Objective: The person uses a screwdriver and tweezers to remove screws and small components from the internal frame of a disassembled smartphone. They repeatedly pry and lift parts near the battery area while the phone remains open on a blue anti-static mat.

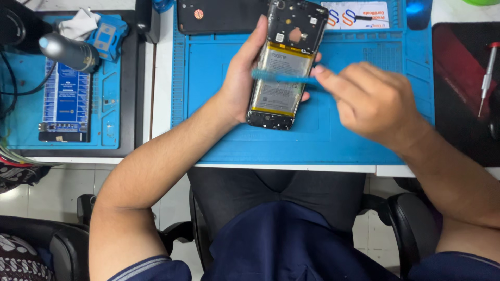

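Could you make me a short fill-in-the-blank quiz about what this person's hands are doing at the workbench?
1. The left hand holds an opened phone with its back cover ____.
2. The right hand holds a thin ____-coloured tool across the battery.
3. Both hands work above a ____-coloured mat.
4. A screwdriver lies on the dark pad at the far ____ of the bench.

Missing words: off; blue; blue; right
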